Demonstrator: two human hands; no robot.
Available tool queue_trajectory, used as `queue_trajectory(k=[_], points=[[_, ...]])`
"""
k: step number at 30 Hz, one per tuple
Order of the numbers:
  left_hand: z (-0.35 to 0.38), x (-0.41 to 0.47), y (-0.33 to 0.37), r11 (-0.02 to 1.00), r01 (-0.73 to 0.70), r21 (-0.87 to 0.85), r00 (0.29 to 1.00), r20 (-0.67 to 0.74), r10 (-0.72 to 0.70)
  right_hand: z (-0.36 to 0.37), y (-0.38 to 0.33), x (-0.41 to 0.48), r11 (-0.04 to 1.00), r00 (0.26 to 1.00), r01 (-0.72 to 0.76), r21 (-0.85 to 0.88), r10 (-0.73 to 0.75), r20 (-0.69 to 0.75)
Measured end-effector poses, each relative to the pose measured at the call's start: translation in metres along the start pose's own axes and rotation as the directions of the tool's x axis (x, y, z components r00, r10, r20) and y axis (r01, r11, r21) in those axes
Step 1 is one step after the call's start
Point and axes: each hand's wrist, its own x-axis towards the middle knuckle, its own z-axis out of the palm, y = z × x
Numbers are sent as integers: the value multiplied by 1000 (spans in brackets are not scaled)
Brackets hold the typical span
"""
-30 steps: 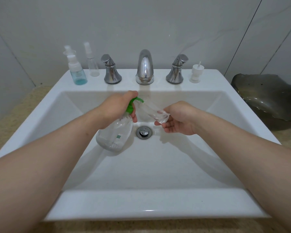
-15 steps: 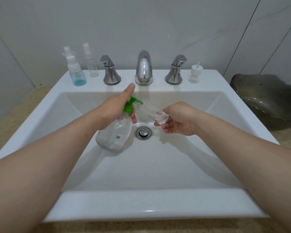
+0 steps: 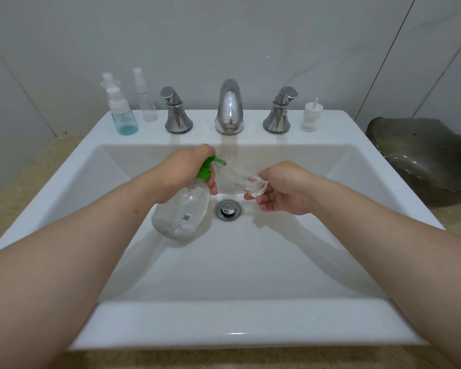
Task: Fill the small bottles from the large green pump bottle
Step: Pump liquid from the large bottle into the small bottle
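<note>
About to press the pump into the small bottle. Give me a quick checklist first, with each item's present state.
1. Left hand grips the pump bottle at its neck and covers the green pump head: ok.
2. Right hand holds the small bottle by its base, tilted, mouth toward the nozzle: ok.
3. Nozzle tip inside that mouth: cannot tell, the clear plastic blurs there.
4. Both bottles held over the sink basin, so drips should land in it: ok.
5. Liquid left in the pump bottle: ok, some shows in its lower part.
6. Fill level in the small bottle: cannot tell.
</note>
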Motion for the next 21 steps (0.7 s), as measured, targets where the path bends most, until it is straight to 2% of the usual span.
queue_trajectory(k=[10, 14, 21], points=[[0, -1, 0, 999, 12, -53, 1000, 0, -12, -1, 1, 1, 1000, 1000, 0, -16, 0, -14], [2, -1, 0, 1000, 25, 3, 1000, -16, -25, -1, 0, 2, 1000, 1000, -1, -6, 1, -23], [2, 3, -1, 999, 45, -23, 998, -32, -45, 0, -1, -1, 1000, 1000, 4, -3, -4, -8]])
